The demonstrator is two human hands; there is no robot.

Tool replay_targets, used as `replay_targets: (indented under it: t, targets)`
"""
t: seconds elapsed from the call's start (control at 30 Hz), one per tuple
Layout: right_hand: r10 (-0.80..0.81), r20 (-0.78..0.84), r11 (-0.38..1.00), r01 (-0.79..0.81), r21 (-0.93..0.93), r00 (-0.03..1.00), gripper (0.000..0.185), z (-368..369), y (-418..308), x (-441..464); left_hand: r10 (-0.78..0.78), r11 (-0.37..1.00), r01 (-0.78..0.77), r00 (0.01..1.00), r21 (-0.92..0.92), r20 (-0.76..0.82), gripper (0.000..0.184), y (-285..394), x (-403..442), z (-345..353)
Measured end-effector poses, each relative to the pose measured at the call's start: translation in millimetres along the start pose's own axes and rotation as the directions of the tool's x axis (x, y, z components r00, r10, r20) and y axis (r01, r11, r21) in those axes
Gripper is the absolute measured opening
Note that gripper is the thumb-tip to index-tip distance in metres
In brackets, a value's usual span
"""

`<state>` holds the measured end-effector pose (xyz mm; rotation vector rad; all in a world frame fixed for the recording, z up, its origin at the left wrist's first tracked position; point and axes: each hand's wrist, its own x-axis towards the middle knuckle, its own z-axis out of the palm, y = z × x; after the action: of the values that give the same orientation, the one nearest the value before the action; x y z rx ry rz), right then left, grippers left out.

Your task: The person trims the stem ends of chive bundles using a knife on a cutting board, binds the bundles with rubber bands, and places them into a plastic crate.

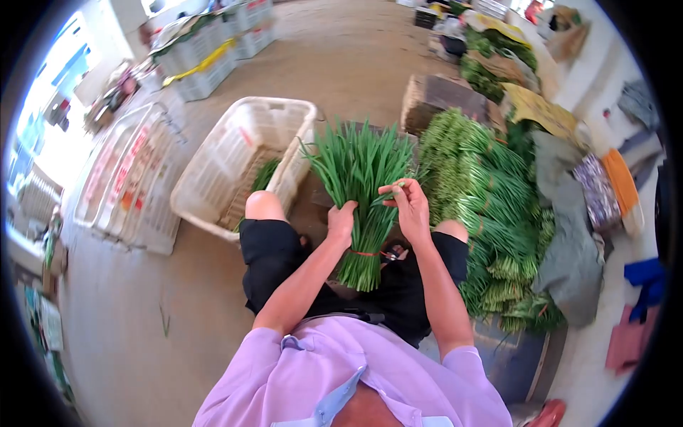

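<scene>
A bunch of long green leafy stalks (363, 171) stands upright between my knees, its leaf tips spread out at the top. A red band (364, 253) goes around its lower part, above the pale cut ends. My left hand (341, 219) is wrapped around the left side of the bunch, above the band. At the right side of the bunch, my right hand (410, 208) is raised with thumb and fingertips pinched on a small piece of green leaf (395, 191).
A white plastic crate (192, 186) with some greens inside stands left of my knees. More crates (128, 178) are further left and at the back (203, 67). Bundled greens (498, 206) are piled at my right, beside grey cloth (569, 242). A brown box (445, 99) stands behind them.
</scene>
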<state>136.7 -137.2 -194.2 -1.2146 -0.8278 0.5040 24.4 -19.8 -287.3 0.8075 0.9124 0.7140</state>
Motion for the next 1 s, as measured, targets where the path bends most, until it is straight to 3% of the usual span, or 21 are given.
replay_targets:
  t: [0.07,0.2,0.27,0.33,0.37,0.4,0.47,0.53,0.63,0.7,0.93,1.0]
  targets:
    - [-0.028,-0.037,0.999,0.027,-0.042,0.999,0.012,-11,-3,1,0.015,0.999,-0.011,0.997,-0.05,0.078,0.028,-3,1,7]
    - [0.222,0.179,0.964,-0.243,0.104,0.958,0.01,-7,-4,-8,0.01,1.0,-0.006,0.992,-0.027,0.13,0.025,0,10,9]
    - [0.376,0.142,0.925,-0.379,-0.002,0.916,0.009,3,5,-11,-0.048,0.998,0.054,0.989,-0.043,0.143,0.023,1,15,5]
    - [0.464,0.037,0.842,-0.428,-0.329,0.885,0.015,7,18,-11,0.06,0.996,-0.05,0.989,-0.074,0.136,0.02,2,20,1]
    - [0.447,0.016,0.794,-0.389,-0.467,0.894,0.018,10,16,-8,0.054,0.996,-0.045,0.991,-0.074,0.122,0.022,0,25,-2]
    - [0.452,0.006,0.788,-0.396,-0.471,0.892,0.018,9,26,-5,0.044,0.997,-0.035,0.991,-0.076,0.127,0.022,-2,30,-5]
    - [0.116,0.123,0.603,0.028,-0.797,0.986,0.016,8,45,1,0.069,0.998,-0.069,0.992,-0.007,0.106,0.023,-7,38,-11]
    - [0.174,0.107,0.625,-0.026,-0.78,0.979,0.017,9,56,7,0.055,0.998,-0.055,0.992,0.001,0.11,0.023,-12,44,-14]
    - [0.282,0.115,0.532,-0.055,-0.845,0.953,0.018,6,69,22,0.019,1.0,-0.022,0.993,0.018,0.119,0.023,-14,51,-14]
    - [0.347,0.188,0.53,-0.026,-0.848,0.919,0.015,2,72,34,0.013,1.0,-0.015,0.995,0.017,0.099,0.024,-19,57,-15]
    - [0.446,0.192,0.54,-0.092,-0.837,0.874,0.014,9,76,55,-0.019,0.999,0.021,0.996,-0.025,0.084,0.018,-23,70,-18]
    - [0.411,0.239,0.603,-0.066,-0.795,0.879,0.012,9,80,54,-0.018,0.999,0.021,0.997,-0.041,0.072,0.019,-22,72,-18]
